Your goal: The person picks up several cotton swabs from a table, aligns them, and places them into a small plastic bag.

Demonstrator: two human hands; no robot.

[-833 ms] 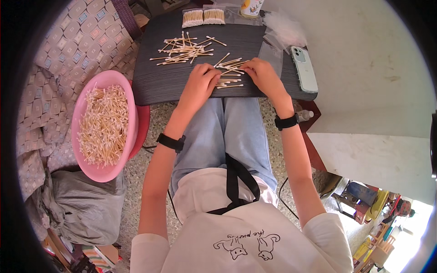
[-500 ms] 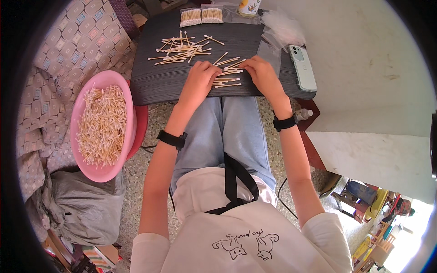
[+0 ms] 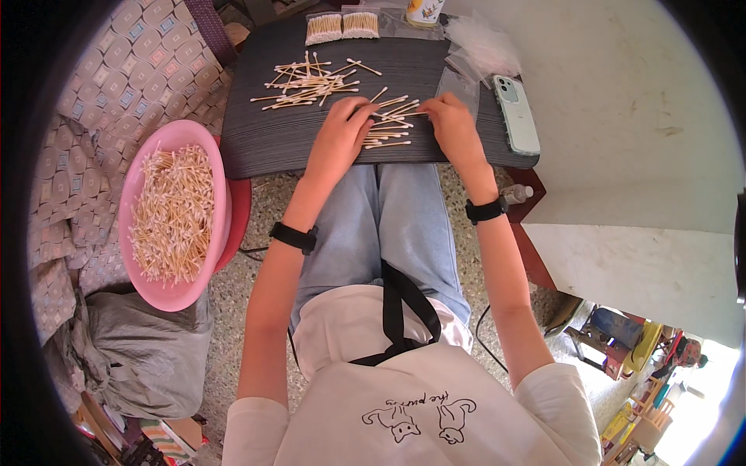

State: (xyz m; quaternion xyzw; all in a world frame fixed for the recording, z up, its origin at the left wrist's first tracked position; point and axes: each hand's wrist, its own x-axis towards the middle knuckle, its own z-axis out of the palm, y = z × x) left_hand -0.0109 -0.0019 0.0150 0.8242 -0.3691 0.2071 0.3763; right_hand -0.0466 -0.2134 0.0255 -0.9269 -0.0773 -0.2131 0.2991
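Wooden-stemmed cotton swabs point(image 3: 394, 126) with white tips lie in a loose row near the front edge of the dark table point(image 3: 264, 144), between my two hands. My left hand point(image 3: 339, 136) curls over their left ends, thumb and fingers closed on some of them; its palm side is hidden. From the right, my right hand point(image 3: 456, 133) pinches the tip of a swab between thumb and forefinger. Farther off to the left is a scattered pile of cotton swabs point(image 3: 307, 84).
Two packed bundles of swabs point(image 3: 342, 27) and a patterned cup point(image 3: 424, 11) stand at the table's far edge. Clear plastic bags point(image 3: 482, 46) and a pale phone point(image 3: 516, 115) lie at right. A pink basin point(image 3: 223, 210) full of swabs sits left of my legs.
My right hand has drawn slightly to the right, with a swab's end at its fingertips. My left fingers have shifted a little over the swabs.
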